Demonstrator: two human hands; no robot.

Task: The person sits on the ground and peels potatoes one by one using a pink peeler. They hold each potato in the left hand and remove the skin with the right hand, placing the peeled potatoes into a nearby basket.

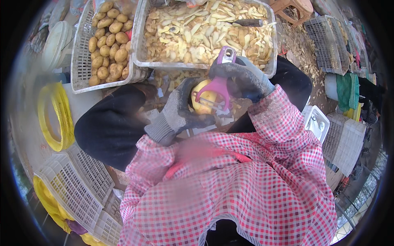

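My left hand (181, 106), in a grey knit glove with a dark coated palm, grips a potato (201, 107) above my lap. Bare pale flesh shows on the side of the potato that faces me. My right hand (243, 75), gloved likewise, is closed around the handle of a purple Y-shaped peeler (219, 87). The peeler's head lies across the potato, its blade at the right side; whether the blade touches is hard to tell. Just beyond my hands, a white plastic crate (206, 65) holds a heap of potato peelings (190, 33).
A dark-handled tool (247, 22) rests on the peelings. Unpeeled potatoes (112, 46) fill a second crate (80, 61) at the left. Around me are a yellow strap roll (57, 117), stacked crates (74, 181), a brown plastic stool (294, 9) and a white tub (321, 123).
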